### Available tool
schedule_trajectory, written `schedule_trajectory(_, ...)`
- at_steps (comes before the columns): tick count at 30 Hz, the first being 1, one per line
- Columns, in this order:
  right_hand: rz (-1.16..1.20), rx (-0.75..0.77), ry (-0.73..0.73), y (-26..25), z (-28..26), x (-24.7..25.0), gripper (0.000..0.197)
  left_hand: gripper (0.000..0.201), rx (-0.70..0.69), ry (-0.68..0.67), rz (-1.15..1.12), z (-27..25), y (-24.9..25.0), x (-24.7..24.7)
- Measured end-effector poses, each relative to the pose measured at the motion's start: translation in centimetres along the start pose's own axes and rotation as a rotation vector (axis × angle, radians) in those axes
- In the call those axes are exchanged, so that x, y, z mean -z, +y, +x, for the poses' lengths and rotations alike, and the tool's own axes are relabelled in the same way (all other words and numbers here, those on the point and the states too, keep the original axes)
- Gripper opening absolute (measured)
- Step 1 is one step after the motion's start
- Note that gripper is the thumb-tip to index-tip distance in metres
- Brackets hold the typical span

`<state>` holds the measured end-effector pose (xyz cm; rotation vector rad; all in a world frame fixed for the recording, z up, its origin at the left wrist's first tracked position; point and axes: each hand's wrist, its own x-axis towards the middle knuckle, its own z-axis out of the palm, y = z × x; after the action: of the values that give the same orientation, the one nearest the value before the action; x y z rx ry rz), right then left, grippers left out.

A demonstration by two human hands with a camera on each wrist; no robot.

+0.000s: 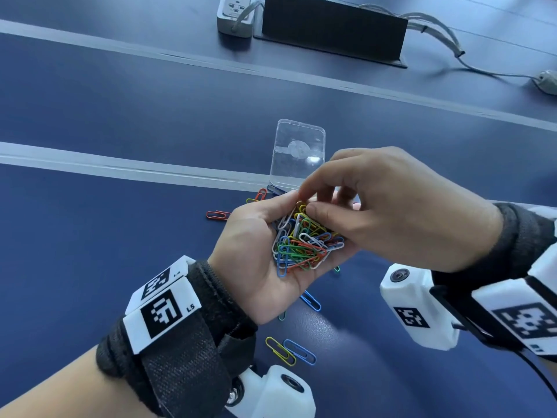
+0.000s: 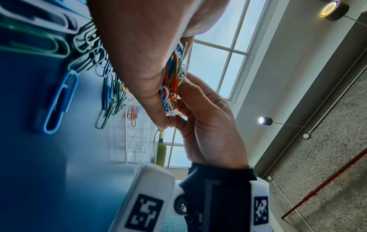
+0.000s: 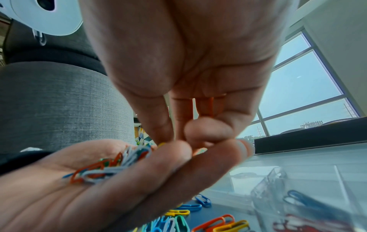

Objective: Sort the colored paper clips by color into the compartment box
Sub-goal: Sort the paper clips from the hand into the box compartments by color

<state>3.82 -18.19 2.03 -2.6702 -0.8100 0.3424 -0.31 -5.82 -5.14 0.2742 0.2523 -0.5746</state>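
My left hand (image 1: 253, 233) is palm up over the blue table and carries a heap of mixed coloured paper clips (image 1: 301, 239). My right hand (image 1: 304, 200) reaches down from above, thumb and forefinger pinching clips at the top of the heap. In the right wrist view something orange (image 3: 208, 106) shows between its curled fingers, above the heap (image 3: 111, 166). The clear compartment box (image 1: 298, 152) lies just beyond the hands, its near part hidden by my right hand. The box (image 3: 298, 204) holds blue and red clips. In the left wrist view the box (image 2: 137, 141) has red clips in one compartment.
Loose clips lie on the table around and under the hands: a red one (image 1: 216, 215) to the left, a blue one (image 1: 310, 300) below my palm, a yellow (image 1: 280, 351) and blue pair nearer me. A power strip (image 1: 235, 16) and a black stand (image 1: 331, 28) sit at the far side.
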Motion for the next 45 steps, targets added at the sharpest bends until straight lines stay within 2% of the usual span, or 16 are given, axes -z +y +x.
schedule_trajectory(3, 0.003, 0.007, 0.020, 0.0, 0.1, -0.1, 0.012, 0.047, -0.018, 0.032, -0.007, 0.0, 0.1, 0.0)
schedule_trajectory(5, 0.016, 0.004, 0.031, 0.1, 0.3, -0.1, 0.011, 0.048, -0.015, 0.020, -0.019, 0.0, 0.1, 0.0)
schedule_trajectory(9, 0.005, 0.033, -0.013, 0.0, 0.4, 0.0, 0.019, 0.036, 0.026, 0.025, -0.066, -0.3, 0.5, -0.2)
schedule_trajectory(11, -0.014, 0.062, -0.027, 0.0, 0.5, -0.2, 0.018, 0.017, 0.029, 0.023, -0.095, -0.3, 0.6, -0.5)
schedule_trajectory(12, -0.021, 0.076, -0.025, 0.0, 0.6, -0.2, 0.017, 0.013, 0.024, 0.034, -0.115, -0.3, 0.7, -0.5)
schedule_trajectory(15, -0.022, 0.083, -0.003, 0.0, 0.7, -0.3, 0.011, 0.027, 0.004, 0.079, -0.079, -0.2, 0.7, -0.4)
schedule_trajectory(19, 0.070, 0.033, 0.051, -0.1, 0.8, -0.1, 0.008, 0.037, -0.008, 0.019, -0.044, -0.1, 0.7, -0.3)
schedule_trajectory(22, 0.327, -0.062, 0.070, 0.2, 1.0, 0.4, 0.009, 0.050, -0.013, 0.017, -0.003, 0.1, 0.8, 0.1)
schedule_trajectory(26, 0.875, -0.212, 0.049, 0.4, 1.3, 1.5, 0.020, 0.049, 0.019, 0.042, 0.004, 0.1, 0.9, 0.1)
schedule_trajectory(29, 1.295, -0.399, -0.061, 1.1, 1.5, 2.0, 0.027, 0.049, 0.028, 0.024, -0.007, -0.1, 0.8, -0.1)
schedule_trajectory(31, 1.372, -0.436, -0.110, 1.3, 1.6, 2.3, 0.022, 0.049, 0.035, 0.029, -0.002, -0.1, 0.8, -0.1)
schedule_trajectory(33, 1.203, -0.389, -0.084, 1.4, 1.5, 2.0, 0.019, 0.049, 0.034, 0.034, 0.010, 0.0, 0.8, -0.1)
schedule_trajectory(36, 0.509, -0.161, -0.066, 0.7, 0.8, 0.9, 0.004, 0.047, 0.020, 0.003, 0.018, 0.0, 0.6, -0.1)
schedule_trajectory(38, 0.193, -0.065, -0.058, 0.8, 0.6, 0.3, 0.009, 0.044, 0.014, 0.000, 0.029, -0.1, 0.5, -0.2)
schedule_trajectory(42, 0.206, -0.033, -0.038, 0.4, 0.7, 0.4, 0.005, 0.040, 0.005, 0.023, 0.010, -0.1, 0.5, -0.1)
schedule_trajectory(45, 0.363, -0.065, -0.018, 0.7, 0.9, 0.7, 0.006, 0.042, 0.005, 0.028, 0.003, -0.1, 0.7, -0.2)
